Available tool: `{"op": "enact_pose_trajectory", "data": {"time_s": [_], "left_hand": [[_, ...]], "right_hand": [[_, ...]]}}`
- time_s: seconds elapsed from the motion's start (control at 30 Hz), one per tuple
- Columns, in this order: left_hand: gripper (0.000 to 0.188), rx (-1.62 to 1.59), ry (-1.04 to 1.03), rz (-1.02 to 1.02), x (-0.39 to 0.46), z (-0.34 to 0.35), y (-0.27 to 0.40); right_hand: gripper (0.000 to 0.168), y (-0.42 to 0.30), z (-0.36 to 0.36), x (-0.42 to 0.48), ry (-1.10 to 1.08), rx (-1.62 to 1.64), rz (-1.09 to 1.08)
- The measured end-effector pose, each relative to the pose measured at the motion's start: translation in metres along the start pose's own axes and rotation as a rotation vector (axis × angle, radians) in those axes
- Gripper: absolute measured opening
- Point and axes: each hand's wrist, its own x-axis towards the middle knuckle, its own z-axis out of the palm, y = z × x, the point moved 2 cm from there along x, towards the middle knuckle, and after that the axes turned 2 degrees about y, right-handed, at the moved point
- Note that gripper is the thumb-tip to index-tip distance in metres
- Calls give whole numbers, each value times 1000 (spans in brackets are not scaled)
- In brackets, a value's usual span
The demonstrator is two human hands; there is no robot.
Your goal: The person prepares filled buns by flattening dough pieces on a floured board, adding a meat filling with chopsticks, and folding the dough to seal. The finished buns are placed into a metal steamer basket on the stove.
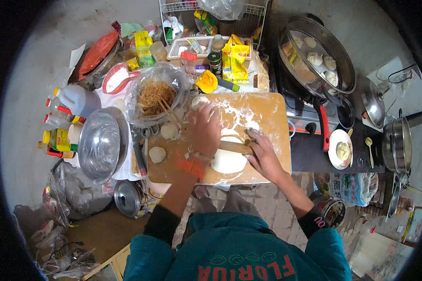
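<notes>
On the floury wooden board (270, 112) lies a flat round dough sheet (229, 163). A short wooden rolling pin (235, 147) crosses its upper part. My right hand (264, 151) grips the pin's right end between thumb and fingers. My left hand (204, 128) is over the board, its fingers stretched forward to a dough ball (199, 102); contact with that ball is unclear. The pin's left end disappears at the left palm, so a hold there is hidden. Two more dough pieces, a ball (169, 131) and a flatter one (157, 155), rest on the board's left side.
A plastic-lined bowl of filling (156, 93) with chopsticks (169, 108) adjoins the board. Left of it stands a steel basin (99, 145). At right, a steamer pan (292, 63) holds several buns, its red handle (324, 130) jutting forward near a plate (334, 154) with a bun.
</notes>
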Motion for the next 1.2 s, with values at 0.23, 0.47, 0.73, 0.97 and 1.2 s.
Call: {"op": "enact_pose_trajectory", "data": {"time_s": [0.23,0.47,0.73,0.97,1.2], "left_hand": [[13,41,-180,-224,-55,-8,15],[13,-104,-199,-388,-67,-4,17],[16,-272,-378,-348,-39,-76,32],[33,-936,47,-522,12,-140,16],[54,-2352,-147,-1103,-20,-86,24]], "right_hand": [[31,20,-11,-9,224,-70,202],[28,-9,-27,-4,286,9,39],[44,-42,1,38,35,610,147],[15,-78,-34,103,-226,870,225],[14,-102,-57,117,-204,560,201]]}}
